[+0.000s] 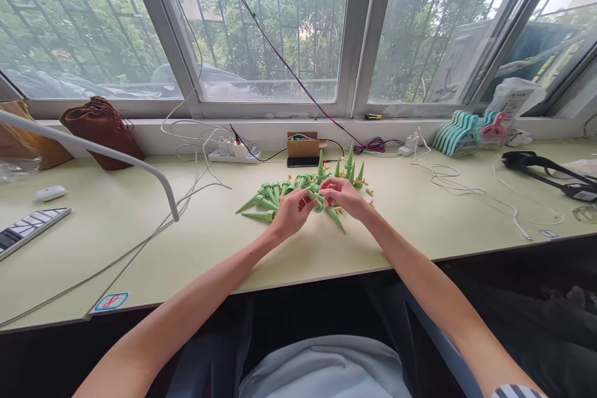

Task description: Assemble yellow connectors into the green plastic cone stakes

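Taking the cardboard box (302, 145) as my mark, a black slab (303, 161) lies just in front of it, and a white power strip (233, 157) sits to its left. Well left of it are a brown pouch (102, 134) and a white mouse (51, 193); a curved white bar (93, 144) cuts across my view there. Well to its right stand teal hangers (459, 134) and pink hangers (493, 132), with a black strapped object (550, 174) beyond.

My green spikes (263, 199) are heaped in front of the box, many lying to the front-left, several upright to the right with yellow bits (369, 191) scattered near them. My hands cover the middle of the heap, and I can't make out the small parts there. The black object runs near the picture's edge, and the bar is cut off at the left.

My left hand (293, 211) has its thumb and fingers brought together on a small green part, in front of the box. My right hand (342, 196) meets it from the right, fingertips bent in close; I can't tell whether they grip anything.
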A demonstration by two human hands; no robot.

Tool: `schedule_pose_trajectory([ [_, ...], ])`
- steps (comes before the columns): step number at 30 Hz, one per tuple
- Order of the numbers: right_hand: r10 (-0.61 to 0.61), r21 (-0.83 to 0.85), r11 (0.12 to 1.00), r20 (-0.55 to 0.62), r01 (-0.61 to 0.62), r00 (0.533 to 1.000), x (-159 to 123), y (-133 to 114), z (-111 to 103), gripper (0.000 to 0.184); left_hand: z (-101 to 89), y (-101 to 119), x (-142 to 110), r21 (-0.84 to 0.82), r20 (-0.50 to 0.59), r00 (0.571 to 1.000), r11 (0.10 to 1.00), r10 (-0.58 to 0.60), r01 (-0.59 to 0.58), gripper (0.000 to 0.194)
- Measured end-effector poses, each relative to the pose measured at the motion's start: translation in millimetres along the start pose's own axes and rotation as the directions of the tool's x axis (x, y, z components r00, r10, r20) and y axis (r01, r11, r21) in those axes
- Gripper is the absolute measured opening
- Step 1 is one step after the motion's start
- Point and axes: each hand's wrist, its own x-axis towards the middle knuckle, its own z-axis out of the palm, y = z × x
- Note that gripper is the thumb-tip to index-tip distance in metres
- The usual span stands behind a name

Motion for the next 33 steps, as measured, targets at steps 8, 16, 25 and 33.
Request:
schedule_pose_trajectory([
  [8,-0.026,-0.188,0.982,-0.024,0.021,0.999,-0.5,1.7,1.9,0.028,-3.3,2.1,3.4,-0.350,0.014,0.963,0.900,-0.271,0.258,0.032],
  [16,-0.029,-0.283,0.959,-0.020,0.022,0.999,-2.0,1.4,1.4,0.028,-2.3,1.7,4.0,-0.376,0.040,0.955,0.881,-0.295,0.288,0.030],
  [25,-0.241,-0.741,0.671,-0.221,-0.002,0.945,5.9,7.1,-40.0,0.013,-0.7,2.7,-2.2,0.061,0.099,0.993,0.997,-0.062,0.057,0.026],
  [33,0.035,-0.836,0.505,-0.228,-0.214,0.973,-1.8,0.2,-67.4,0.010,-0.3,-2.1,-2.5,0.068,0.157,0.985,0.996,-0.073,0.063,0.027],
])
